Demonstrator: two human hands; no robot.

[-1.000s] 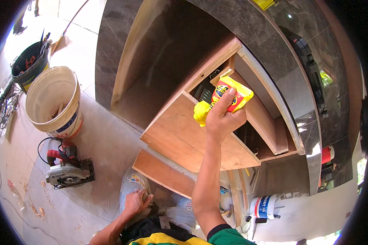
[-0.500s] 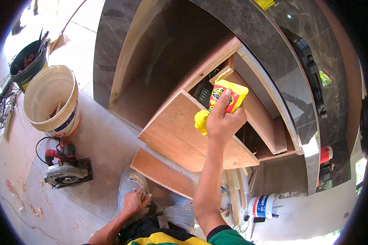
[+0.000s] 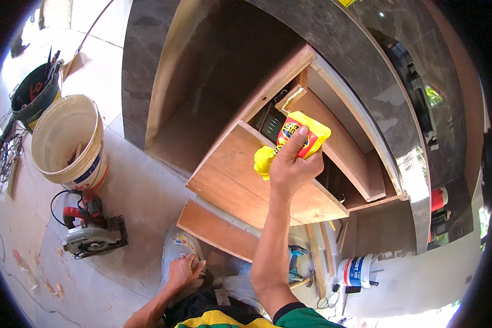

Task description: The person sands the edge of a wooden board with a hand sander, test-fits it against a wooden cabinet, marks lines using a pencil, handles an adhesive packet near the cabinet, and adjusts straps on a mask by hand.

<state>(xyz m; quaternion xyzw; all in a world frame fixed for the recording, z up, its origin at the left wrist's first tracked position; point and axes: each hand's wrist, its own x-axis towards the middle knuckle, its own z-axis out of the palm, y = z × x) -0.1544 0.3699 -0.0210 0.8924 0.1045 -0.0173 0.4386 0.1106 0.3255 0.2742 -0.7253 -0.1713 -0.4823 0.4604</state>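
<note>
My right hand (image 3: 295, 169) grips a soft yellow-and-red packet (image 3: 303, 136), thumb on its front, with a ribbed yellow end sticking out below the fist. A pale yellow strand (image 3: 294, 98) lies between the packet's upper corner and the end of a wooden board (image 3: 339, 142) inside the cabinet. The packet is over the opening of a plywood cabinet frame (image 3: 246, 180). My left hand (image 3: 185, 269) is by my knee, fingers curled closed; anything in them is too small to make out.
A circular saw (image 3: 95, 235), a cream bucket (image 3: 65, 136) and a dark tool bucket (image 3: 35, 98) stand on the floor at left. A loose plank (image 3: 218, 229) lies below the cabinet. A cordless drill (image 3: 295, 259) and a white tub (image 3: 358, 271) are at lower right.
My right hand has shifted slightly left and down with the packet, whose upper corner is now lower. My left hand stays by the knee. The view has moved a little.
</note>
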